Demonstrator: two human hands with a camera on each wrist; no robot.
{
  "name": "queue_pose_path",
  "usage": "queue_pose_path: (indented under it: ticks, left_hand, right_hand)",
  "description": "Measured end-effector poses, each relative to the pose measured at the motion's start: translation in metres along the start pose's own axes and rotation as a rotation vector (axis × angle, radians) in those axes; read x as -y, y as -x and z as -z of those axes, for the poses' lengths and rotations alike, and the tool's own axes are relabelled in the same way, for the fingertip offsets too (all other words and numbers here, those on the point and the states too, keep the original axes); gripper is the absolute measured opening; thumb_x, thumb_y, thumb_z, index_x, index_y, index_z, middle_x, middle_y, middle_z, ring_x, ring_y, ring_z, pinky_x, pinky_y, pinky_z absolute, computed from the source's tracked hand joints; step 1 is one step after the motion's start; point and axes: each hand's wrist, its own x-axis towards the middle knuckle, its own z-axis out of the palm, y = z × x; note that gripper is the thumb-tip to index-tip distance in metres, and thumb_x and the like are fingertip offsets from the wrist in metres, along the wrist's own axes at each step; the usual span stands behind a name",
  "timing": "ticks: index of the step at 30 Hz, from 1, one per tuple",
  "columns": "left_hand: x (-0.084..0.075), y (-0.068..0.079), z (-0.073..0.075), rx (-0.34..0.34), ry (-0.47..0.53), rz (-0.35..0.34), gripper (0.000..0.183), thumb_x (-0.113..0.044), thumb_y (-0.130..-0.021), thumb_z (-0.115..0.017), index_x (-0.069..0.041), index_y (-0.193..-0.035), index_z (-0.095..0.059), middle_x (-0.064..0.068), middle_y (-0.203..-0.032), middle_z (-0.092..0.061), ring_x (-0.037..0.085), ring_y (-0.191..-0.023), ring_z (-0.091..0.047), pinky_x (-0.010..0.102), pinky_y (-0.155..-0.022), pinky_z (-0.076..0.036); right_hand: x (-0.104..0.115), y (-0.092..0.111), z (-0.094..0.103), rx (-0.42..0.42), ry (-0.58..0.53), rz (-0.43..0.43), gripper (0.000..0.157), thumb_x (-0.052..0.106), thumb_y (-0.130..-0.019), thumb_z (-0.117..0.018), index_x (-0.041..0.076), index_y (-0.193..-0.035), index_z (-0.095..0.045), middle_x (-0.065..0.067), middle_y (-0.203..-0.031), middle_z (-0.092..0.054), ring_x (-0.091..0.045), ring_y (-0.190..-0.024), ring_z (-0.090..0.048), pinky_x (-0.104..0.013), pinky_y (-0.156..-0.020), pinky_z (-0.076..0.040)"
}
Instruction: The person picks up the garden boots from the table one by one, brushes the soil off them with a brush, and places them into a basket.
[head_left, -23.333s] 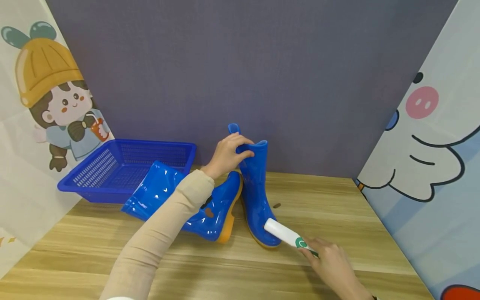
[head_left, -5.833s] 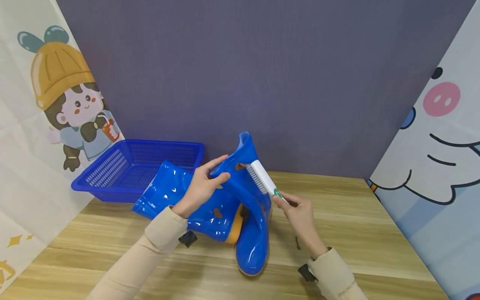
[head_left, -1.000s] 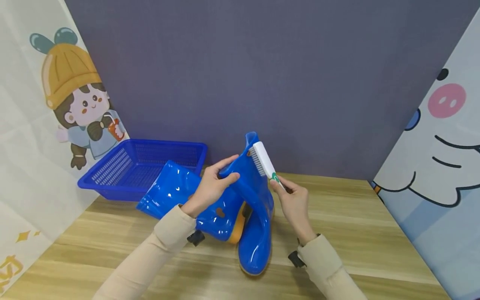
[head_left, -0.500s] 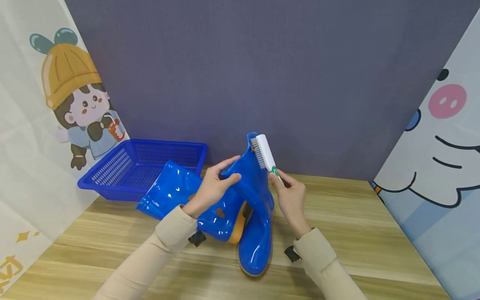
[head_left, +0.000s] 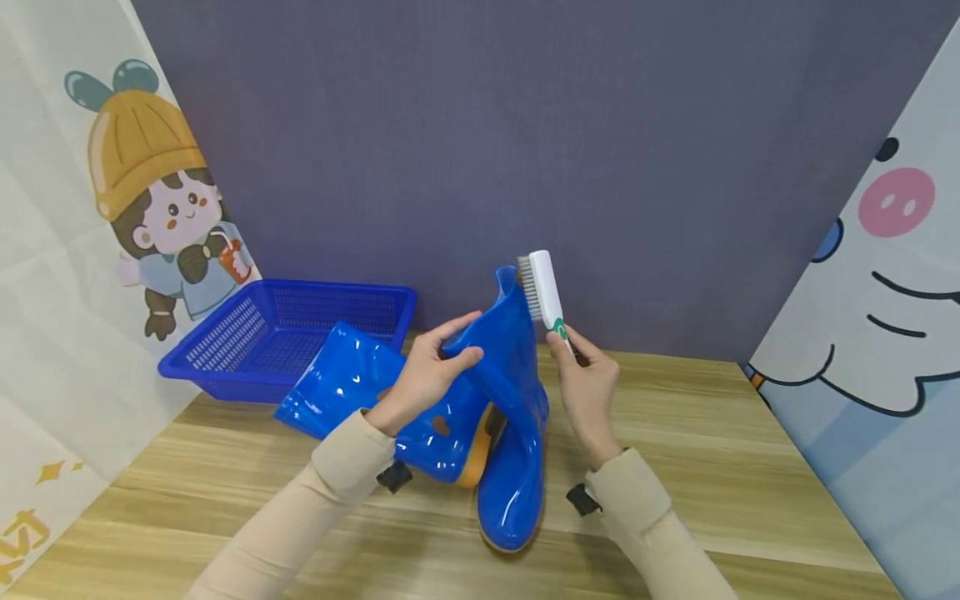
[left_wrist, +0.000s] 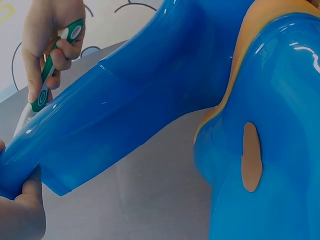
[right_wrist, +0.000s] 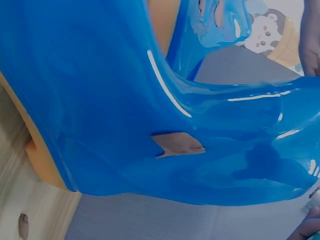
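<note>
I counted two blue boots [head_left: 517, 433] [head_left: 360, 400], one white brush [head_left: 542, 287] and one blue basket [head_left: 225, 379] before me.

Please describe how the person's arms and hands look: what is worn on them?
Both hands, the left hand and the right hand, are bare, with no gloves. Both arms wear long beige sleeves with ribbed cuffs. A small black device sits under each wrist.

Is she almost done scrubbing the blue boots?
Not yet. The right hand holds the brush at the top edge of the upright boot, which the left hand steadies. The lying boot has a brown spot. The basket waits behind.
</note>
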Motion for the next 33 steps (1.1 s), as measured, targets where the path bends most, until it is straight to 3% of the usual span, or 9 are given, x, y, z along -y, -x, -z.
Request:
queue_pose_path:
  ticks: [6, 15, 22, 29, 33]
  left_hand:
    - [0.0, 0.0, 0.0, 0.005, 0.013, 0.0, 0.044, -0.021, -0.093, -0.054, -0.026, -0.135, -0.044, 0.002, -0.138, -0.046, 0.025, -0.119, -0.052, 0.046, -0.093, -0.046]
    - [0.002, -0.001, 0.003, -0.004, 0.03, 0.019, 0.044, -0.022, -0.093, -0.055, -0.028, -0.135, -0.044, 0.002, -0.135, -0.048, 0.024, -0.116, -0.054, 0.044, -0.091, -0.048]
    - [0.003, -0.002, 0.006, -0.019, 0.016, 0.018, 0.046, -0.024, -0.092, -0.056, -0.027, -0.136, -0.043, 0.004, -0.134, -0.05, 0.025, -0.115, -0.055, 0.046, -0.089, -0.048]
    - [0.002, -0.003, 0.007, -0.016, -0.001, 0.024, 0.046, -0.026, -0.092, -0.055, -0.027, -0.137, -0.042, 0.004, -0.136, -0.047, 0.027, -0.118, -0.053, 0.05, -0.089, -0.047]
    - [0.003, -0.003, 0.007, -0.018, 0.005, 0.033, 0.046, -0.026, -0.092, -0.055, -0.028, -0.136, -0.043, 0.003, -0.136, -0.048, 0.026, -0.118, -0.053, 0.05, -0.09, -0.047]
  right_hand:
    - [-0.006, 0.007, 0.001, 0.044, 0.0, -0.048, 0.034, 0.022, -0.083, -0.068, 0.002, -0.111, -0.066, -0.023, -0.096, -0.068, -0.003, -0.067, -0.06, -0.012, -0.055, -0.047]
    - [-0.017, 0.016, 0.01, 0.082, 0.049, -0.096, 0.031, 0.021, -0.081, -0.07, 0.003, -0.106, -0.069, -0.021, -0.095, -0.068, 0.001, -0.068, -0.06, -0.013, -0.059, -0.05]
    - [-0.022, 0.018, 0.02, 0.136, 0.09, -0.12, 0.029, 0.021, -0.081, -0.07, 0.004, -0.105, -0.069, -0.02, -0.093, -0.069, 0.001, -0.066, -0.06, -0.015, -0.051, -0.045]
    - [-0.029, 0.018, 0.035, 0.191, 0.175, -0.157, 0.03, 0.022, -0.08, -0.072, 0.005, -0.104, -0.07, -0.018, -0.078, -0.067, -0.005, -0.052, -0.051, -0.019, -0.042, -0.037]
    - [-0.032, 0.015, 0.045, 0.238, 0.247, -0.196, 0.033, 0.026, -0.08, -0.071, 0.006, -0.106, -0.069, -0.017, -0.084, -0.069, -0.006, -0.055, -0.058, -0.02, -0.041, -0.036]
